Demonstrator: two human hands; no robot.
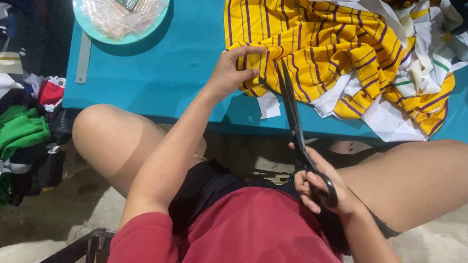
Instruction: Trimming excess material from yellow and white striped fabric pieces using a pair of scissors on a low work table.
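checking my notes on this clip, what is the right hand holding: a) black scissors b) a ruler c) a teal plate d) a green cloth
a, the right hand grips the handles of the black scissors, whose blades reach up into the yellow striped fabric that the left hand holds on the teal table.

Soft matt cloth in yellow with purple stripes (320, 49), dark metal scissors (296, 125) with matt black blades and glossy handles, smooth matt teal worktop (154, 79), crinkled glossy clear plastic (115, 2) in a smooth plastic bowl (153, 25) at the worktop's far left corner
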